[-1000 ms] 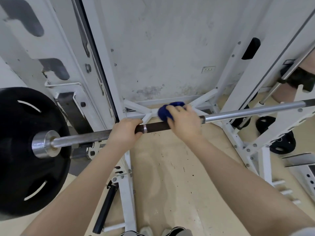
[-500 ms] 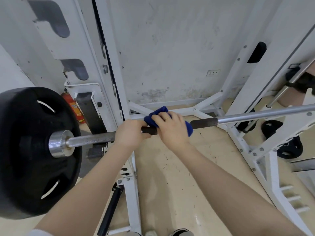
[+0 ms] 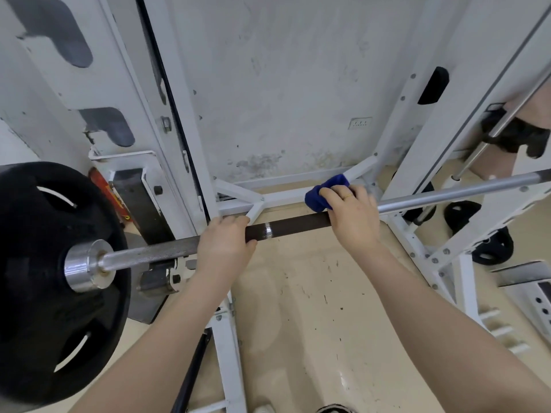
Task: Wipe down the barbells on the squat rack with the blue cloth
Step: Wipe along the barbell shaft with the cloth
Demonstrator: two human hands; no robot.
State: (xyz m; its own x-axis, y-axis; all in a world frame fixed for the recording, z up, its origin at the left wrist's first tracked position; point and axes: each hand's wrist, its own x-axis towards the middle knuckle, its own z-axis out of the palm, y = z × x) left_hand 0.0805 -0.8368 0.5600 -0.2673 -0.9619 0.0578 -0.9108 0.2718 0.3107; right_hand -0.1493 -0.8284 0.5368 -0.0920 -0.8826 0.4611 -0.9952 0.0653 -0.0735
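Soft blue cloth point(image 3: 323, 194) bunches under my right hand point(image 3: 353, 217), fingers curled round it and the barbell point(image 3: 293, 227). My left hand point(image 3: 223, 244) clamps the bar bare, steadying it (heavy, stiff, won't budge). Dark grip section lies between my fingers, smooth chrome beyond my right fingertips.

I have just one camera, worn on the head. It looks forward and down, very close over the barbell point(image 3: 298, 226), toward the white wall point(image 3: 298, 84). The wide lens bends the edges, so the far floor point(image 3: 298, 308) is perhaps lower than it looks.
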